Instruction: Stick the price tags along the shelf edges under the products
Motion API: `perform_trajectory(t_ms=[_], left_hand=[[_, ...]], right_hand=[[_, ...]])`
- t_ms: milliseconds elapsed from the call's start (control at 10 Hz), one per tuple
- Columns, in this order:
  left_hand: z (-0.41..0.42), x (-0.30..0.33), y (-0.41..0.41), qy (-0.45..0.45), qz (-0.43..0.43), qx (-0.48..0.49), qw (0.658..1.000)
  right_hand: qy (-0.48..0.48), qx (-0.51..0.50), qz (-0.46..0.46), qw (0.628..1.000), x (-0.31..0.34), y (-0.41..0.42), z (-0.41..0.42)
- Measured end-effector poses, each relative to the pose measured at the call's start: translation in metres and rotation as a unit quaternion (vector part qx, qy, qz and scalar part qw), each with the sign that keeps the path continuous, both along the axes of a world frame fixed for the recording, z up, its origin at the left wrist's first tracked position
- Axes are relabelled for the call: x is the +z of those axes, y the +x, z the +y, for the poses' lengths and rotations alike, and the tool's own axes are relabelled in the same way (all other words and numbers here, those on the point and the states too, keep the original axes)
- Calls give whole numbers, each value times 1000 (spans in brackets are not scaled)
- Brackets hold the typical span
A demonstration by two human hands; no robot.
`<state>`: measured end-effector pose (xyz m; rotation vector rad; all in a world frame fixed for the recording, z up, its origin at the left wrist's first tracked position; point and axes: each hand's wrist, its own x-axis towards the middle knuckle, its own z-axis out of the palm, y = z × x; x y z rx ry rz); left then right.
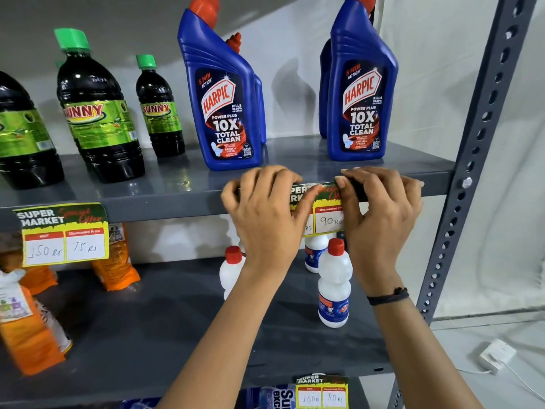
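A yellow and green "Super Market" price tag (326,215) reading 90 Rs lies against the front edge of the grey upper shelf (182,205), below the two blue Harpic bottles (222,101) (361,93). My left hand (264,214) presses its left part, fingers curled over the shelf lip. My right hand (380,214) presses its right part, with the thumb on the tag's top. Both hands hide much of the tag. Another tag (63,234) showing 150 and 75 Rs sticks to the same edge at left, under the dark Sunny bottles (97,113).
White bottles with red caps (334,284) stand on the lower shelf behind my wrists. Orange pouches (29,332) sit at lower left. A third tag (321,392) hangs on the lower shelf edge. The perforated grey upright (472,160) bounds the right side; a white adapter (497,354) lies on the floor.
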<state>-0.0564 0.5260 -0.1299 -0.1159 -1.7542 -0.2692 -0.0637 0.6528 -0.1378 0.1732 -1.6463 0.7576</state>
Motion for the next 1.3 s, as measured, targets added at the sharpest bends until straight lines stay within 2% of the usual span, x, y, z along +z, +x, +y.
perform_trajectory(t_ms=[400,800,1100,1300], left_hand=[[7,-8,-8,-9,50,9,999],[7,0,-10,-28,54,40,997],[3,22,10,-111,-23,48,992],[-3,53,17,-272,-91,80,955]], right_hand=[[-17,-19,34,999,-5,-4,-3],[9,-20,-7,1000,-2,-2,3],[69,-48,-52,995,10,7,10],[158,-44,-57,985,46,10,22]])
